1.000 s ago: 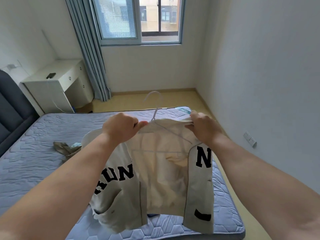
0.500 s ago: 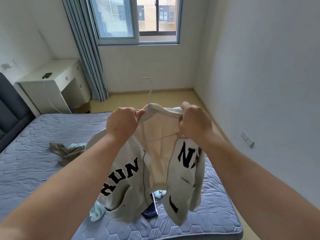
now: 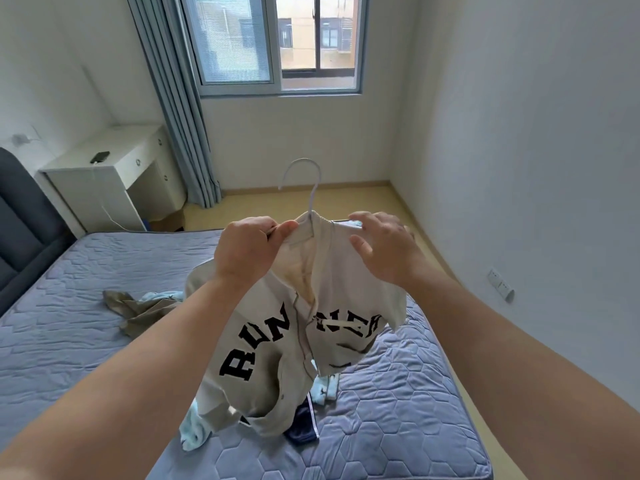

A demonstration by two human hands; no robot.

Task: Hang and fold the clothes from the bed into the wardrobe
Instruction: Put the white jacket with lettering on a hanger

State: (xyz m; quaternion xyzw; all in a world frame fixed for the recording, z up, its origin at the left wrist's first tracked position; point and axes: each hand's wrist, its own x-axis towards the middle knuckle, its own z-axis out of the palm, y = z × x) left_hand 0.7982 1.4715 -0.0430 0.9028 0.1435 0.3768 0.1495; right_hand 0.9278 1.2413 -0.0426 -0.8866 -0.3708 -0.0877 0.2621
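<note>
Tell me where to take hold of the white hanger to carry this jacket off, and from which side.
Grip the bare neck just below the hook of the white hanger, coming from above with the right hand. It stands upright clear of the jacket collar, while its arms are buried in fabric.

Home bedroom. Evidence: blue-grey quilted mattress (image 3: 69,341) against dark grey padded headboard (image 3: 20,216), white bedside desk with drawers (image 3: 114,168), blue-grey pleated curtain (image 3: 176,109) beside grey-framed sliding window (image 3: 277,43).

left forearm (image 3: 145,355) and right forearm (image 3: 502,341) both bare right to the frame edge; left grip (image 3: 246,252), right grip (image 3: 384,251) bare as well.
</note>
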